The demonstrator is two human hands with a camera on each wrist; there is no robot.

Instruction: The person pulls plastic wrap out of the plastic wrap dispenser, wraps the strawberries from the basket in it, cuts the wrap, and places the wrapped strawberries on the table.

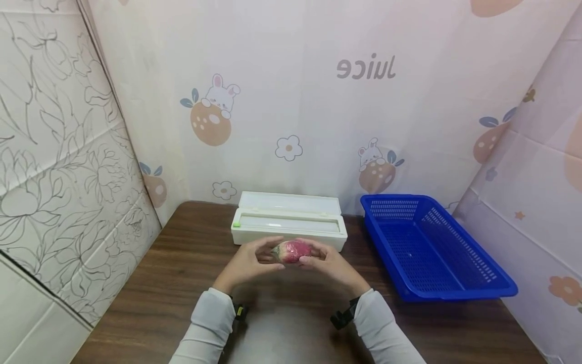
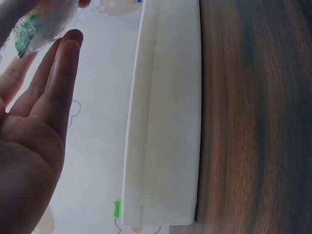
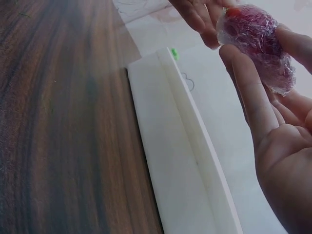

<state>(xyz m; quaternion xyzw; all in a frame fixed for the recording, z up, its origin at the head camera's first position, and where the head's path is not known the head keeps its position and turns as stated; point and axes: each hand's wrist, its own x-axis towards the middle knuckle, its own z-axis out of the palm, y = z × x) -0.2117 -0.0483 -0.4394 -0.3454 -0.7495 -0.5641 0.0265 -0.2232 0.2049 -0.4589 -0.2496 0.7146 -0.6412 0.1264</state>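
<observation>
A small pink-red fruit or vegetable (image 1: pixel 293 251) with a pale, greenish left end is wrapped in clear cling film. It is held above the table between the two hands. My left hand (image 1: pixel 250 261) has thumb and fingers curved round the left end, where the left wrist view shows a green tip (image 2: pixel 29 31) under crinkled film. My right hand (image 1: pixel 334 264) pinches the right end, its thumb lying on the wrapped piece (image 3: pixel 256 44) in the right wrist view. Just behind the hands sits a long white cling film dispenser box (image 1: pixel 291 237), lid raised, green slider at its left.
A blue perforated plastic basket (image 1: pixel 459 294) stands on the right of the dark wooden table (image 1: pixel 150 303). Patterned wall coverings (image 1: pixel 291 101) enclose the table at the back and both sides.
</observation>
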